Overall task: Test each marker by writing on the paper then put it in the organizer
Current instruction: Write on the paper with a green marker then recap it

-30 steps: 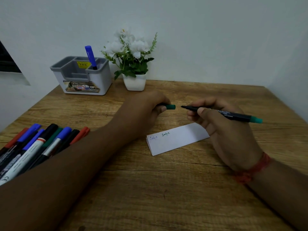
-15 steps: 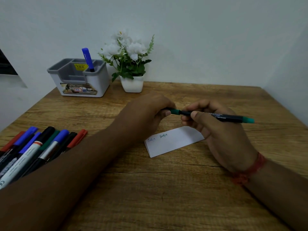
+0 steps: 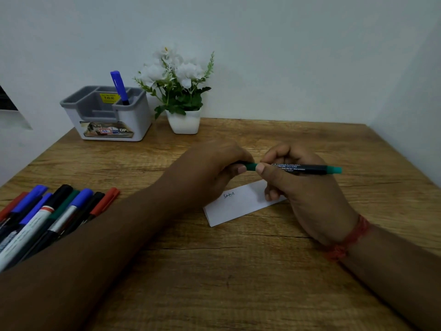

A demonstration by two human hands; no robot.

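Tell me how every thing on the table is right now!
green marker: level above the paper, cap on
left hand: grips the cap end
right hand: grips the barrel
paper: flat, with writing
organizer: upright
blue marker: capped, leaning in the organizer
pile of markers: lying capped by the left arm
flower pot: upright
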